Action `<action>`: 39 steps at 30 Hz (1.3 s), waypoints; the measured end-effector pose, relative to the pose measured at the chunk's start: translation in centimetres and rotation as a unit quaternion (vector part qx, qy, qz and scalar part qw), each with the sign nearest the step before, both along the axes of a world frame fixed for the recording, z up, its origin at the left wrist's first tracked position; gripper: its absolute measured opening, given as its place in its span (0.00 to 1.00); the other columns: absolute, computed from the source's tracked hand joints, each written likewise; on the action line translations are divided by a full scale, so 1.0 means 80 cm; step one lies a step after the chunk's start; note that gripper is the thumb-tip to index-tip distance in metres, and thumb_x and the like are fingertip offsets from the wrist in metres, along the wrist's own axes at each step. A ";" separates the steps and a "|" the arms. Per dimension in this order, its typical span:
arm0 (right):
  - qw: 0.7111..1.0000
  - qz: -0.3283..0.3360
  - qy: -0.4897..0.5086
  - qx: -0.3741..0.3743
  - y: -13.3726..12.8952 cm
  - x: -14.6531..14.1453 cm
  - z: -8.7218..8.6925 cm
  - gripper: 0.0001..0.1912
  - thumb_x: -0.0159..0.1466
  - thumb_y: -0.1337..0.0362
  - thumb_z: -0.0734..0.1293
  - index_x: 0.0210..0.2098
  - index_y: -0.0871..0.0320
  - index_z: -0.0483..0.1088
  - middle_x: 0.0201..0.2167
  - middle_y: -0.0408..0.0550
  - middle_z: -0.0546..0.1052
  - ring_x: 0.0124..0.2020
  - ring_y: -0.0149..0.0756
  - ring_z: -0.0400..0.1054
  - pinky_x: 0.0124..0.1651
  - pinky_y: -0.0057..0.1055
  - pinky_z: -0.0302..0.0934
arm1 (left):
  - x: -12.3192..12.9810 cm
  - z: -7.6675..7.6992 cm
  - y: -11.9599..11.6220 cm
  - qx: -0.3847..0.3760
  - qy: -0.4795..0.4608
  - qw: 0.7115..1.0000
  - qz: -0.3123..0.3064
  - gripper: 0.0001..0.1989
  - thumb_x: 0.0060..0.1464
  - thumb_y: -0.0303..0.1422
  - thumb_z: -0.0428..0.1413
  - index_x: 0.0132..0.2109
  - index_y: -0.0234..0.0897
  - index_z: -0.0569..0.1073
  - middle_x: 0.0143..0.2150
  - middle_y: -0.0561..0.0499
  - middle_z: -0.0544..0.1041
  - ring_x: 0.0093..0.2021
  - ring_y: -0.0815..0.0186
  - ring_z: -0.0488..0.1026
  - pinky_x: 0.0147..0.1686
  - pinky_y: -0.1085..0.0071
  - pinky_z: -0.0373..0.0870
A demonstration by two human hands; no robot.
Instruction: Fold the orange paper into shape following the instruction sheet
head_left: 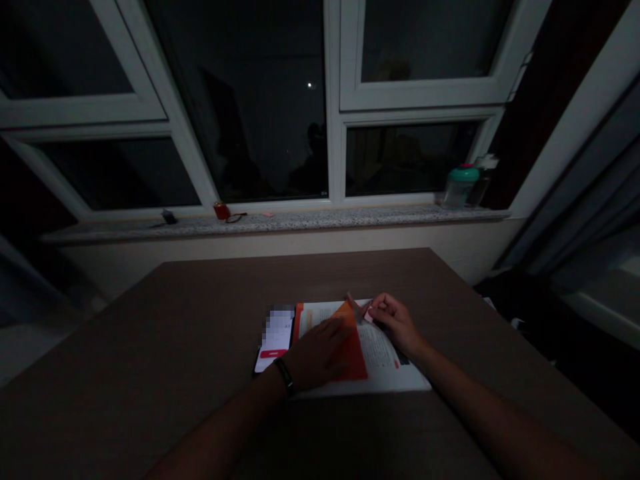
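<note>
Forearms cross the desk; left grip lies released on an orange sheet over a printed booklet; right grip clenches a small pink slip.

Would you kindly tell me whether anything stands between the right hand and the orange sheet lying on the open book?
Nothing visible does. The right hand, pinching a small pink object, sits right beside the sheet's upper corner, with only the open book beneath. The left hand lies on the sheet's other side.
</note>
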State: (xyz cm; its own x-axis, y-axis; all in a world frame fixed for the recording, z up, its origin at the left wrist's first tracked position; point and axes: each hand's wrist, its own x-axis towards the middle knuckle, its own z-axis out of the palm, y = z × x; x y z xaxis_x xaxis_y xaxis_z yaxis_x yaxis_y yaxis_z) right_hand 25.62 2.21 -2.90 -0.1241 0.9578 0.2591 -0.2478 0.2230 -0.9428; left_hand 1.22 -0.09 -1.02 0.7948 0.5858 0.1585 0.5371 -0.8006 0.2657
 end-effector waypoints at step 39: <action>0.937 0.045 -0.310 0.153 -0.004 0.023 0.021 0.15 0.58 0.67 0.69 0.45 0.52 0.72 0.42 0.46 0.77 0.45 0.42 0.70 0.52 0.41 0.63 | 0.014 0.010 -0.006 0.022 0.027 0.999 0.025 0.30 0.61 0.38 0.58 0.65 0.46 0.56 0.53 0.44 0.65 0.53 0.53 0.64 0.51 0.58 0.66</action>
State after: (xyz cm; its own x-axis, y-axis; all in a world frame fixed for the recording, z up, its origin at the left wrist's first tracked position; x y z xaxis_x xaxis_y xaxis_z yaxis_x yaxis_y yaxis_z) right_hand 27.47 1.85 -1.21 -0.4188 0.8285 0.3718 0.2947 0.5112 -0.8074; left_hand 2.34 -0.58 -0.22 0.7730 0.6183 0.1422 0.5894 -0.7828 0.1997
